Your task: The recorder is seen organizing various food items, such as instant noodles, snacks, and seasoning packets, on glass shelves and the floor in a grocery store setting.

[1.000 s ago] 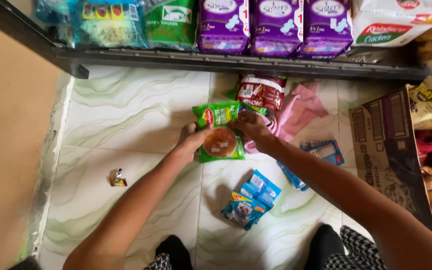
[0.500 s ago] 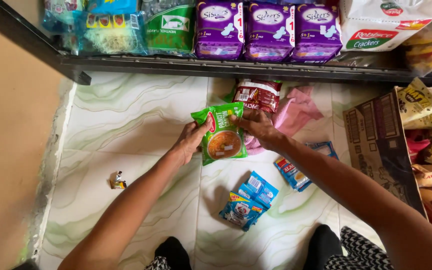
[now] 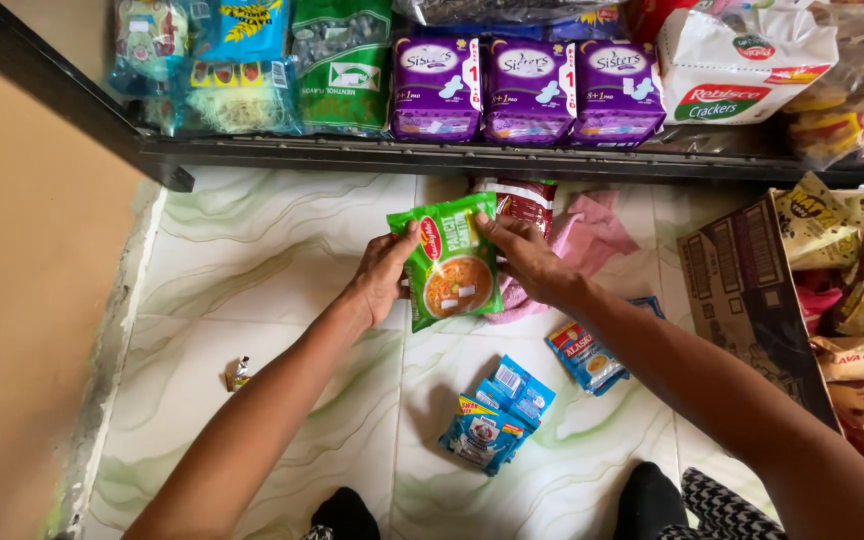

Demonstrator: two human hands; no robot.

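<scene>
one green noodle packet (image 3: 449, 262) — orange bowl printed.

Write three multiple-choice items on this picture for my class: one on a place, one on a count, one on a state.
1. Where do the blue sachets lie?
A. on the shelf
B. on the floor tiles
C. in the carton

2. How many purple packs stand side by side on the shelf?
A. one
B. three
C. six

3. How is the green packet held?
A. by both hands
B. by one hand
C. it lies untouched

Answers:
1 B, they rest on the floor near the person's feet.
2 B, three stand in a row.
3 A, the left hand and right hand grip its two sides.
</scene>
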